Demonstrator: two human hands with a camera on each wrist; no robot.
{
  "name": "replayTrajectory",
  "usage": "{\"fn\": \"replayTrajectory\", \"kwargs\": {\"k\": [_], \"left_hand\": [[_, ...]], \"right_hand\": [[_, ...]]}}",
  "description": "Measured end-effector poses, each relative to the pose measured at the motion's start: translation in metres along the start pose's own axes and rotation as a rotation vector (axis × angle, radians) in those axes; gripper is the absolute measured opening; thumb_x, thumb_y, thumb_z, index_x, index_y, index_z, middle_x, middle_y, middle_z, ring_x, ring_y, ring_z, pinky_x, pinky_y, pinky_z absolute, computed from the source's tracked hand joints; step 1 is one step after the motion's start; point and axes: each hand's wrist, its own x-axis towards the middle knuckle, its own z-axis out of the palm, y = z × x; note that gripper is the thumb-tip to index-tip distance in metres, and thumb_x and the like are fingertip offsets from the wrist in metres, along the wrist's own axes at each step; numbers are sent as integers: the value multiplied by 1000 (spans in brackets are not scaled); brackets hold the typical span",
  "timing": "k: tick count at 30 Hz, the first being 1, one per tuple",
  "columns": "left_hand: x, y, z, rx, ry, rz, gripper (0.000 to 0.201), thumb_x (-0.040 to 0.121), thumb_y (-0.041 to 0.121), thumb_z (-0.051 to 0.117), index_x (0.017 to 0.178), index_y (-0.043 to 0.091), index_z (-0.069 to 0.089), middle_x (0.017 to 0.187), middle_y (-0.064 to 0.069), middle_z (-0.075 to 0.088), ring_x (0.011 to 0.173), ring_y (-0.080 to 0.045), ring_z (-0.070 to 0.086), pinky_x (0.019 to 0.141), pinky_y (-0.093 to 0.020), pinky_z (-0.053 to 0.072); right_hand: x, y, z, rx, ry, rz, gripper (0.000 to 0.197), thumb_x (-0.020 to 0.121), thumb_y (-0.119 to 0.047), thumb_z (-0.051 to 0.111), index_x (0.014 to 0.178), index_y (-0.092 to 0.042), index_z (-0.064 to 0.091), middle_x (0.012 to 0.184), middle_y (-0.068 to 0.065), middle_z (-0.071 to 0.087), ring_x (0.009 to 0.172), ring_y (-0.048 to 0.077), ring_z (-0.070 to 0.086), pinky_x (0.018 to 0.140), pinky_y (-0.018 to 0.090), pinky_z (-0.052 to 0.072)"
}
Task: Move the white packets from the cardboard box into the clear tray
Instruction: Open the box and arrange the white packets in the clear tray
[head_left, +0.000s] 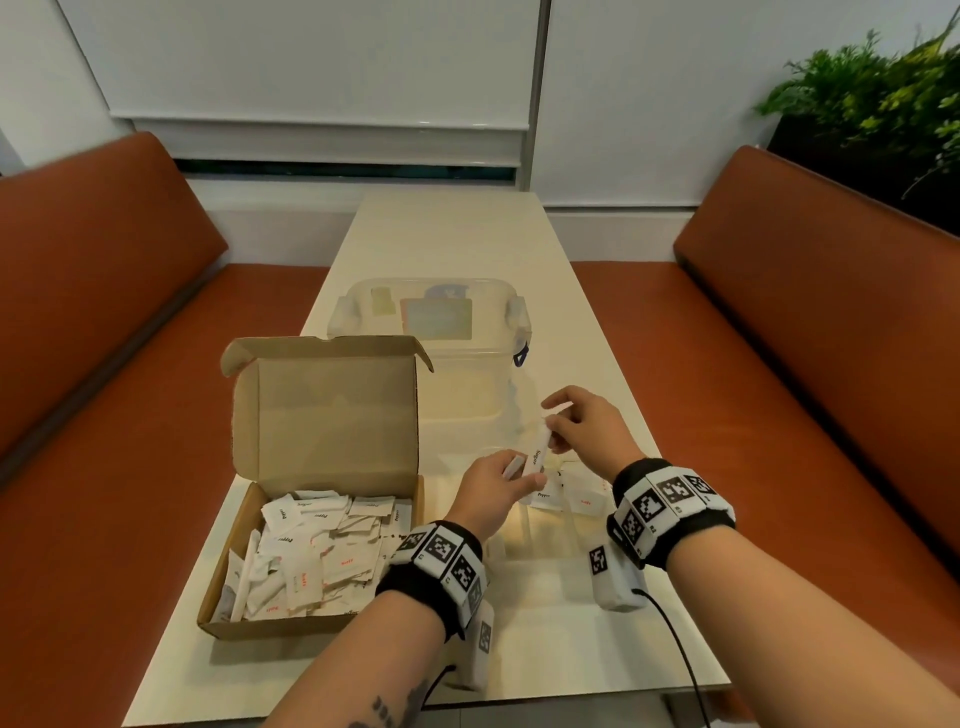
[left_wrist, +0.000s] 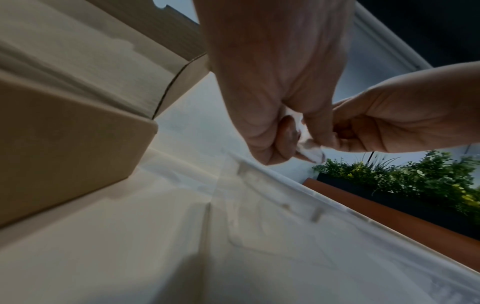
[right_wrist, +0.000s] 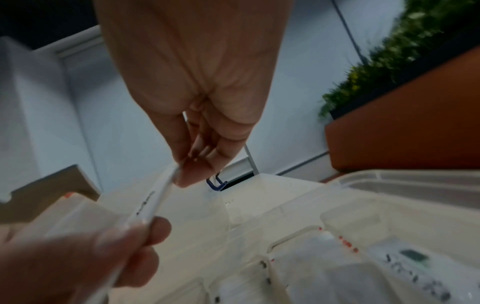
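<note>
From above, both hands meet over the clear tray (head_left: 545, 540) on the tabletop (head_left: 447, 234): the left hand (head_left: 488, 499) pinches the low end of a sugar stick (head_left: 537, 457), the right hand (head_left: 582, 431) pinches its top. The box (head_left: 311, 519) beside them is full of packets (head_left: 322, 556).

At the left wrist, curled fingers (left_wrist: 285, 133) nip crumpled white paper.

At the right wrist, fingertips (right_wrist: 192, 174) clamp the stick's (right_wrist: 155, 199) end — light, soft, easily bent, I'd say; best held by the sealed ends.
</note>
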Motion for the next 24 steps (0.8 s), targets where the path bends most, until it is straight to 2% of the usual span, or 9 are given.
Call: {"fn": "replayTrajectory", "kwargs": {"k": [3,6,8,11,13,16,19,21,24], "left_hand": [[1,4,0,-10,45,-18,23,80,22,71,85,2,60,80,-7,48,72,-17,42,66,-31,34],[1,6,-2,-46,67,-41,23,79,23,73,84,4,61,79,-8,48,73,-17,43,64,-30,35],[-1,6,-3,-70,112,-46,29,82,29,70,85,0,63,81,-7,59,74,-17,50,65,-27,38],[-2,1,-7,-50,313,-59,18,86,29,67,89,12,68,82,4,66,76,-9,58,61,-14,41],[0,-5,-12,7,437,-105,11,86,18,67,91,9,65,79,3,62,72,-9,56,55,-11,38],[2,-11,-16,23,470,-212,9,85,6,66,91,7,60,79,0,56,77,-17,53,55,-16,38],[3,-14,-16,49,466,-263,12,84,8,67,91,9,57,83,-1,55,80,-18,53,62,-22,40],[5,-15,-16,58,472,-264,12,84,6,67,90,9,56,85,-3,56,80,-18,53,68,-23,39],[6,-16,-18,78,460,-259,13,83,5,68,87,10,56,84,-3,57,79,-18,53,62,-20,37]], "right_hand": [[-1,0,3,95,27,65,14,91,-12,60,104,-12,57,72,7,65,57,14,62,62,26,56],[-4,0,10,79,-65,86,9,87,-11,66,93,-8,60,76,9,66,60,13,62,55,18,52],[-4,0,14,78,-84,77,6,85,-8,68,85,-6,62,72,9,65,60,14,60,53,16,51],[-1,0,19,11,-28,93,7,84,-10,68,83,-10,61,71,6,65,55,11,57,47,14,45],[0,2,25,-79,-27,118,15,81,-12,70,86,-14,57,72,6,67,51,9,55,45,16,42],[-3,3,41,-210,-86,114,23,77,-8,71,81,-14,49,80,11,70,59,14,59,58,25,49],[-5,5,60,-406,-156,81,17,77,-3,65,74,-13,51,86,11,69,79,22,63,69,28,48],[-6,7,70,-522,-199,75,12,79,-1,59,77,-12,54,90,11,67,87,26,63,72,30,48],[-7,13,81,-673,-228,61,13,85,-1,48,86,-9,58,100,12,66,93,28,62,77,32,48]]}}
